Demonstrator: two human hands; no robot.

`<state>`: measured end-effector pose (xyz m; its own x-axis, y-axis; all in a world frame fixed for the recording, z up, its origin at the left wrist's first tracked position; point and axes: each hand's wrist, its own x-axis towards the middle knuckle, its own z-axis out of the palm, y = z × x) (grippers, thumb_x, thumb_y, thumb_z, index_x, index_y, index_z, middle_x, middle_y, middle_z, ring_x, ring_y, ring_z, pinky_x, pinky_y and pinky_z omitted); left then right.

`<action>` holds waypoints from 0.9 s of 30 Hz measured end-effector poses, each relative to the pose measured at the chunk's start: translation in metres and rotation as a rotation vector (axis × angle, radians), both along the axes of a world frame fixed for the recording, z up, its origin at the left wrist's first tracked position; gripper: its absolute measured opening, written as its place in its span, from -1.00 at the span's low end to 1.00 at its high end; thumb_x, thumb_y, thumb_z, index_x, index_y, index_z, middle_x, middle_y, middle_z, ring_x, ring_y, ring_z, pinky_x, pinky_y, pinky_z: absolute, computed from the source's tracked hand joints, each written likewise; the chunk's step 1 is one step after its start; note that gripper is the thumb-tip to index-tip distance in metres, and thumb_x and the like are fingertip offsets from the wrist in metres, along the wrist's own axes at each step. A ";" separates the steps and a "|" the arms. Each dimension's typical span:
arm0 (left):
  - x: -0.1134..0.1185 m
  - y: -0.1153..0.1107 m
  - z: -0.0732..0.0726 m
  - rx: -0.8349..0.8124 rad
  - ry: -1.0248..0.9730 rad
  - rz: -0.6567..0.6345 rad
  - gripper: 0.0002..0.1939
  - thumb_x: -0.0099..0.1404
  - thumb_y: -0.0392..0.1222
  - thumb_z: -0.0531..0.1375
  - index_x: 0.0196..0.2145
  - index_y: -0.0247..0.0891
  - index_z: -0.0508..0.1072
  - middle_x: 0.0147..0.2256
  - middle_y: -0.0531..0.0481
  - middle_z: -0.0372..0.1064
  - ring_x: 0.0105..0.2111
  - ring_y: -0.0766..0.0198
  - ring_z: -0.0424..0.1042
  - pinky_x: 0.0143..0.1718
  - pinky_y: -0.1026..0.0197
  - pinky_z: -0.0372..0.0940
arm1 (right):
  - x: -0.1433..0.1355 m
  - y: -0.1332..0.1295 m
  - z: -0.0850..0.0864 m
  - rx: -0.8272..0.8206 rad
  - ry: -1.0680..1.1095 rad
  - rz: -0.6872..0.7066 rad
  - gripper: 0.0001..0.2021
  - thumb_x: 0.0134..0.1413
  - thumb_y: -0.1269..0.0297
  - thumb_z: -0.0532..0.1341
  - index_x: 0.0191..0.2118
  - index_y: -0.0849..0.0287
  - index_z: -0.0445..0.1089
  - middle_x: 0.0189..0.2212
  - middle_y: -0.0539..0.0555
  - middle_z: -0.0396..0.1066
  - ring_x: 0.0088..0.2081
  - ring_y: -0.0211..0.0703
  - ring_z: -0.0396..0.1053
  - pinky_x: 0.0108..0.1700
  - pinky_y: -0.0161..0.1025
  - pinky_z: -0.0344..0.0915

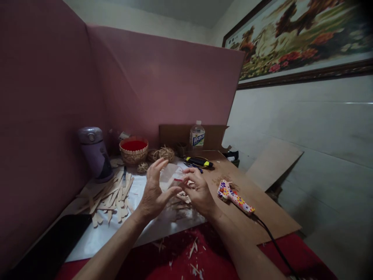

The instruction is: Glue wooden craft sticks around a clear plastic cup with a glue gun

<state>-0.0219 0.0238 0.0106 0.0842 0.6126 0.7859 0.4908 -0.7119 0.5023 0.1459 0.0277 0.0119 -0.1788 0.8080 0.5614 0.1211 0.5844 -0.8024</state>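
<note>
Near the middle of the view, a clear plastic piece (170,174) with a small red strip on its right side is between my two hands. My right hand (198,190) pinches it by the red strip with thumb and fingers. My left hand (157,190) is at its left side, fingers raised and apart from the thumb. Below and behind the hands lie thin wooden pieces (183,200) on a white sheet (151,229). A pile of flat wooden sticks (113,196) spreads to the left of my left hand.
A flower-patterned glue gun (236,197) with a black cord lies on cardboard (271,217) at right. Behind are a purple bottle (97,155), a red-lined basket (134,151), twine (165,154), a yellow-black cutter (199,161) and a clear bottle (197,137).
</note>
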 end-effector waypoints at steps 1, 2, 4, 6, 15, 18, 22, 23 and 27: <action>-0.002 -0.001 -0.002 -0.106 -0.037 -0.050 -0.22 0.09 -0.05 0.36 0.20 -0.16 0.14 0.20 -0.24 0.11 0.20 -0.06 0.11 0.19 -0.15 0.02 | 0.001 0.001 0.001 -0.037 0.020 0.031 -0.84 0.04 0.28 0.26 -0.49 0.17 0.33 -0.15 0.10 0.21 -0.31 -0.22 0.27 -0.36 -0.30 0.30; -0.003 -0.003 -0.003 -0.229 -0.081 -0.121 -0.19 0.09 -0.04 0.35 0.23 -0.15 0.11 0.20 -0.23 0.14 0.18 -0.06 0.16 0.17 -0.14 0.07 | 0.001 0.002 0.002 -0.069 0.034 0.057 -0.82 0.02 0.26 0.27 -0.51 0.17 0.32 -0.17 0.10 0.22 -0.30 -0.21 0.26 -0.39 -0.31 0.29; -0.003 -0.006 -0.004 -0.467 -0.199 -0.269 -0.16 0.13 -0.04 0.32 0.27 -0.16 0.03 0.14 -0.23 0.25 0.09 -0.02 0.30 0.10 -0.09 0.20 | 0.002 0.004 0.002 -0.114 0.054 0.073 -0.80 -0.01 0.23 0.29 -0.53 0.17 0.31 -0.19 0.11 0.22 -0.30 -0.19 0.25 -0.44 -0.32 0.26; 0.000 -0.009 -0.002 -0.615 -0.320 -0.344 -0.14 0.15 -0.01 0.30 0.29 -0.21 -0.01 0.06 -0.22 0.35 -0.01 0.01 0.40 0.02 -0.05 0.28 | 0.001 0.005 0.001 -0.138 0.084 0.051 -0.78 -0.03 0.19 0.30 -0.53 0.18 0.33 -0.19 0.11 0.21 -0.30 -0.19 0.24 -0.46 -0.33 0.25; 0.007 -0.014 -0.002 -0.797 -0.461 -0.276 -0.23 0.14 0.06 0.27 0.22 -0.28 0.16 0.11 -0.30 0.30 0.04 -0.01 0.37 -0.02 0.05 0.30 | 0.003 0.007 -0.004 -0.255 0.174 0.158 -0.76 0.04 0.10 0.26 -0.41 0.19 0.44 -0.51 -0.03 0.26 -0.52 -0.31 0.11 -0.52 -0.36 0.09; 0.005 -0.014 -0.003 -0.769 -0.453 -0.303 -0.28 0.16 0.03 0.26 0.23 -0.19 0.16 0.09 -0.23 0.32 -0.08 0.06 0.43 -0.15 0.09 0.36 | 0.001 0.006 -0.004 -0.290 0.171 0.155 -0.74 0.02 0.09 0.27 -0.45 0.20 0.43 -0.53 -0.03 0.26 -0.50 -0.30 0.11 -0.49 -0.34 0.10; 0.004 -0.012 -0.004 -0.711 -0.385 -0.347 -0.49 0.17 -0.02 0.26 0.06 -0.16 0.32 -0.14 -0.09 0.42 -0.29 0.21 0.42 -0.28 0.17 0.35 | 0.001 0.003 -0.002 -0.277 0.121 0.165 -0.71 0.02 0.08 0.26 -0.53 0.19 0.34 -0.58 -0.08 0.18 -0.52 -0.30 0.10 -0.44 -0.32 0.09; 0.003 -0.012 -0.004 -0.699 -0.367 -0.333 -0.58 0.18 -0.02 0.25 -0.02 -0.18 0.36 -0.23 -0.06 0.42 -0.33 0.24 0.40 -0.30 0.19 0.33 | 0.000 0.002 -0.002 -0.273 0.105 0.165 -0.71 0.02 0.08 0.26 -0.53 0.19 0.34 -0.58 -0.08 0.17 -0.52 -0.30 0.09 -0.44 -0.31 0.08; 0.003 -0.009 -0.006 -0.549 -0.335 -0.235 -0.78 0.18 -0.05 0.25 -0.30 -0.22 0.37 -0.26 -0.02 0.33 -0.31 0.27 0.33 -0.31 0.24 0.29 | -0.002 -0.001 0.000 -0.245 0.063 0.175 -0.70 0.04 0.04 0.23 -0.50 0.18 0.34 -0.56 -0.07 0.15 -0.49 -0.28 0.10 -0.43 -0.30 0.07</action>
<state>-0.0186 0.0146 0.0042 0.0697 0.9251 0.3732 0.1098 -0.3789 0.9189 0.1440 0.0265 0.0117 -0.2979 0.8808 0.3680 -0.0188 0.3800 -0.9248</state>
